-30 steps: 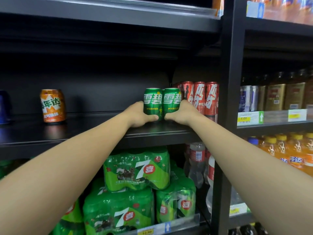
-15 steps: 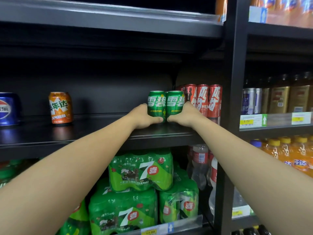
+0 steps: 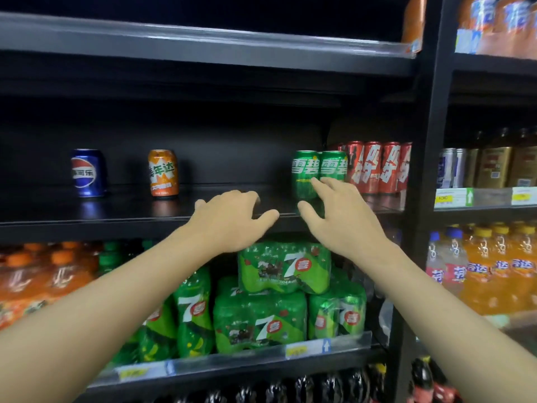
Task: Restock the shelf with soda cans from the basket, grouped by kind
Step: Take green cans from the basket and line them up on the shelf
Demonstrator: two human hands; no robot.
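Two green soda cans (image 3: 318,170) stand side by side on the black shelf (image 3: 116,219), right next to a row of red cola cans (image 3: 377,165). Farther left on the same shelf stand an orange can (image 3: 162,173) and a blue cola can (image 3: 86,173), each alone. My left hand (image 3: 232,219) hovers over the shelf's front edge, fingers spread, holding nothing. My right hand (image 3: 337,210) is open just in front of the green cans, its fingertips near the cans' lower part. The basket is out of view.
Below the shelf lie shrink-wrapped green can packs (image 3: 284,269), with orange bottles (image 3: 43,274) to the left. A black upright post (image 3: 427,170) divides off the right bay, which holds cans, gold boxes and orange bottles (image 3: 499,266). Another shelf (image 3: 203,48) hangs overhead.
Both hands have let go of the two green cans and pulled back toward the shelf's front edge with fingers spread. The cans stay standing beside the red ones. The view has shifted left.
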